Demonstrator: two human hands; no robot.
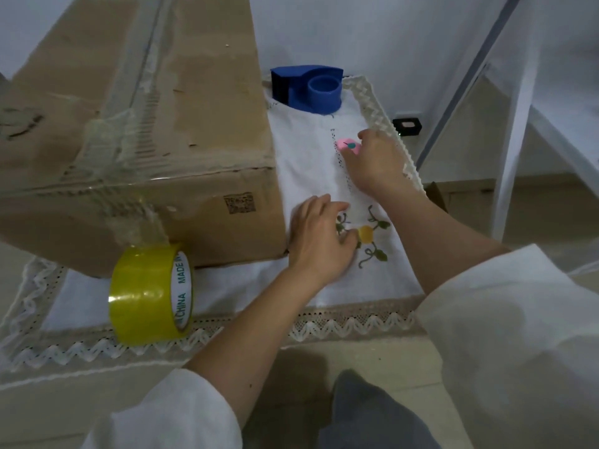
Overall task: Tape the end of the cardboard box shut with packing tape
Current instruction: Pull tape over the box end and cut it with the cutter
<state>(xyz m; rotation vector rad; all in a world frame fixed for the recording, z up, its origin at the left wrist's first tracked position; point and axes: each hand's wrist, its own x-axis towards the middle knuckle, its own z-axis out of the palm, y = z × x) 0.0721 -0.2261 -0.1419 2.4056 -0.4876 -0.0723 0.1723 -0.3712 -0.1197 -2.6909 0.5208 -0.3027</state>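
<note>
- Box (136, 131) sits on white cloth (308, 150), left of both hands; old clear tape runs along its top seam and down the near end.
- Tape roll (150, 294) stands on edge just beside the box's near lower corner, well left of the left fingers, untouched.
- Left hand (319, 236): palm down on the cloth, fingers spread and loose, holding nothing; its back edge is close to the box's right corner, contact unclear.
- Right hand (376, 163): farther out, fingers curled on a small pink item (348, 146); fingertips touch it, full grip can't be confirmed.
- Blue dispenser (309, 89) lies beyond the right fingers, apart from them.
</note>
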